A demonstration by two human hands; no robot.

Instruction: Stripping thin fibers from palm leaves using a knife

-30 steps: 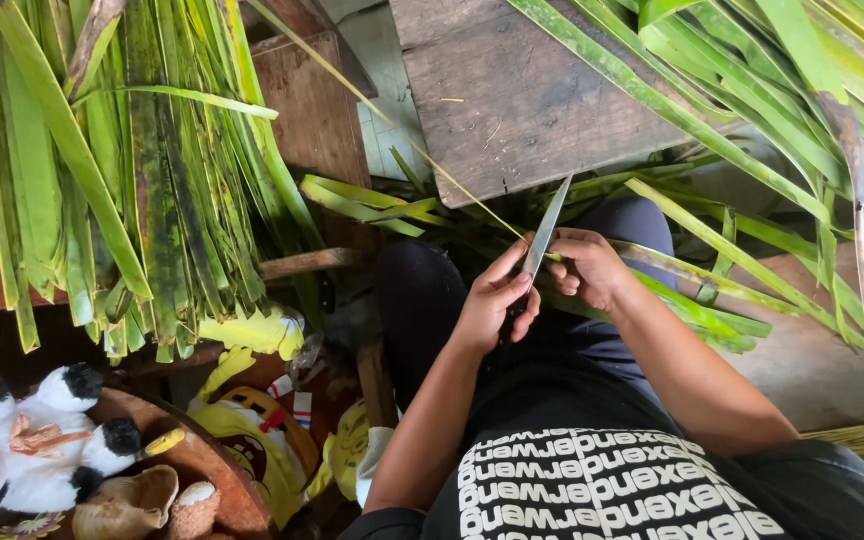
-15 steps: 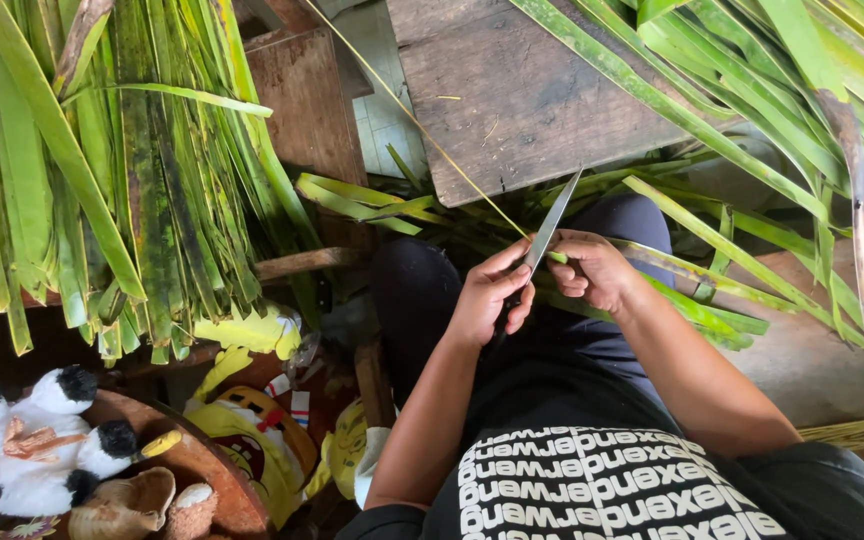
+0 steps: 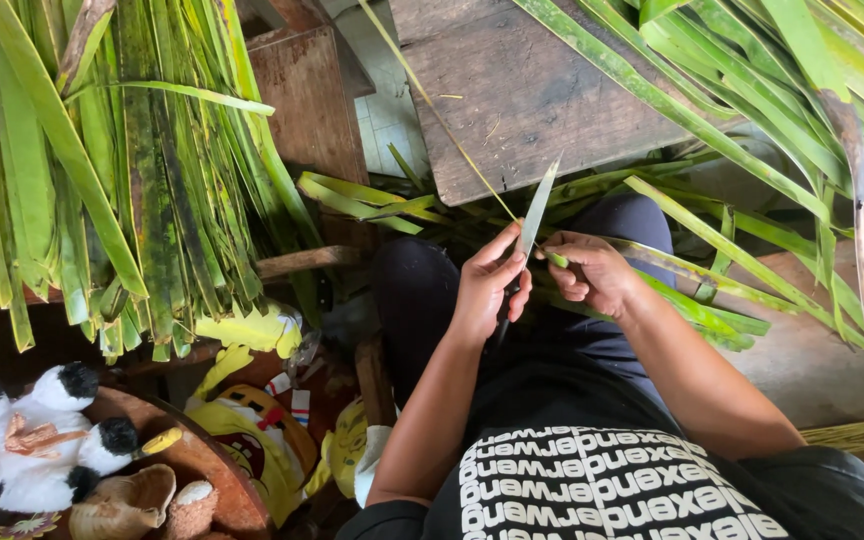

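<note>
Stripping a palm leaf [image 3: 652, 262] with the knife [image 3: 535, 208] gripped in my left hand [image 3: 487, 285], my right hand [image 3: 592, 272] pinching the leaf, a done pile [image 3: 122, 170] at nine o'clock, more fronds [image 3: 772, 90] at two.

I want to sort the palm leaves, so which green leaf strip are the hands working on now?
The narrow green strip across the lap, pinched in the right hand beside the left hand's steel knife blade. All other leaves lie untouched.

left hand [image 3: 487, 288]: fingers curled, closed | right hand [image 3: 587, 270]: pinching, closed | forearms converging
</note>
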